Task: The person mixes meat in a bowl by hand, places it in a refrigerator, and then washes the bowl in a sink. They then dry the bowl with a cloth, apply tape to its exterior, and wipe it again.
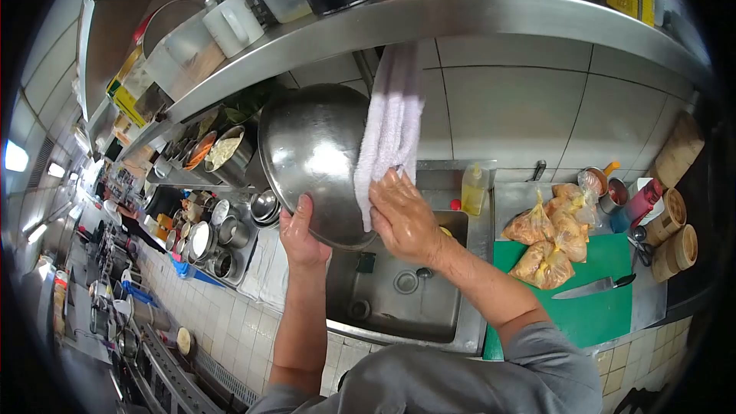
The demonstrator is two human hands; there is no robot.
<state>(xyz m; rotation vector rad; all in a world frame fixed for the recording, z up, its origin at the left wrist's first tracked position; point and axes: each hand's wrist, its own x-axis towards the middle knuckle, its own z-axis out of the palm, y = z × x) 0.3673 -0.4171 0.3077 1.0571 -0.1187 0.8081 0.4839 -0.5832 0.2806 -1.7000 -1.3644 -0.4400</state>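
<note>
My left hand (304, 239) grips the rim of a large steel mixing bowl (318, 138), thumb on the outer side and fingers mostly hidden behind it. The bowl is tilted up above the sink, its rounded outside towards me. A pale towel (392, 119) hangs down from beneath the shelf, along the bowl's right side. My right hand (405, 215) is closed on the towel's lower part, close to the bowl's rim. Below both hands is a steel sink (469, 291) with a drain strainer (405, 282).
To the right, a green cutting board (594, 318) bears a knife (594, 287) and several tied food bags (567, 230). A yellow bottle (474, 190) stands behind the sink. A steel shelf (475, 11) crosses overhead. Pots of food (224, 153) and stacked bowls (264, 205) are at left.
</note>
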